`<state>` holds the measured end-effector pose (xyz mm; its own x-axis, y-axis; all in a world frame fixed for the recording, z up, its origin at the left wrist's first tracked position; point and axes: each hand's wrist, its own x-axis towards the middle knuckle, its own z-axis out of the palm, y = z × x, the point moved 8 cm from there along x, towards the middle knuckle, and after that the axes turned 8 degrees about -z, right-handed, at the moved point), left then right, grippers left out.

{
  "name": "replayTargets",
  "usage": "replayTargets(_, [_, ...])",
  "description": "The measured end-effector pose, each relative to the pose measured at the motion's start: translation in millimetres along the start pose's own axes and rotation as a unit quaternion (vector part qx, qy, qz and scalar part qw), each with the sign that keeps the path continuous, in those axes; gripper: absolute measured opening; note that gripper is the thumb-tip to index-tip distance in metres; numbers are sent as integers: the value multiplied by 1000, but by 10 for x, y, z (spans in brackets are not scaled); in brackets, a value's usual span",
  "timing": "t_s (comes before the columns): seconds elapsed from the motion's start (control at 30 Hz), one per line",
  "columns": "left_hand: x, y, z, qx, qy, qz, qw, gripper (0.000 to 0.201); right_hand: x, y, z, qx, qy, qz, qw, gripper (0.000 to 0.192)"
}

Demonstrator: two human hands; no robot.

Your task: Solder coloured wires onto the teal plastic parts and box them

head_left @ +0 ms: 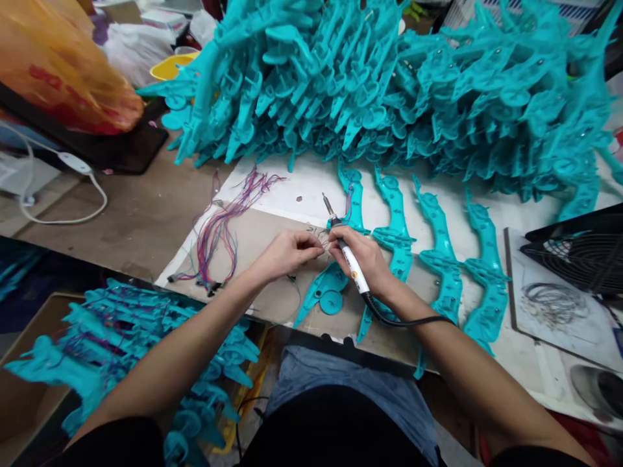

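Note:
My right hand [364,256] is closed around a soldering iron [354,267] with a white handle. Its metal tip points up and away from me, and a black cord trails over my forearm. My left hand [290,251] pinches at a thin wire [325,246], its fingertips almost meeting those of the right hand. Just below my hands lies a turquoise plastic part [321,295] with a round disc. Close behind the iron, another turquoise part [355,198] carries a few red and blue wires.
Several turquoise parts [440,253] lie in a row at right, with a big heap [302,84] behind them. A wire bundle [219,233] rests at left. Beside the row stand a black fan [584,253] and a board with coiled wire [555,305]. A box [29,331] holds wired parts.

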<state>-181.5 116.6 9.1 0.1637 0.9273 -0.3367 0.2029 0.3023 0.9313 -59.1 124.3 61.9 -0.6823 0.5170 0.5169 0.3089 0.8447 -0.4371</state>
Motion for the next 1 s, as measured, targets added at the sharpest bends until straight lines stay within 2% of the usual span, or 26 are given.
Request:
replayTargets(0.13, [44,31,127,16,-12,23,1000,13,-87,7,-108,7,14,27,1000,11])
replayTargets(0.3, [36,-134,289,-10,-35,-7,999,12,-485,-191,-606,-2,107,124,987,34])
replayTargets(0.4, [35,-198,303,-15,-5,2,1000,9,-775,-383,-748,13,144,164,976,22])
replayTargets(0.47, [35,-228,302,-12,11,2,1000,7,-903,-482,-730,21,163,162,973,15])
replayTargets(0.57, [31,-230,302,-2,21,6,1000,5,-984,-556,-622,31,176,128,976,22])
replayTargets(0.7, [25,-209,308,15,23,5,1000,7,-985,-540,-503,35,159,108,981,27])
replayTargets(1.0, [12,-177,303,45,53,24,997,7,-964,-548,-438,13,134,76,988,27])
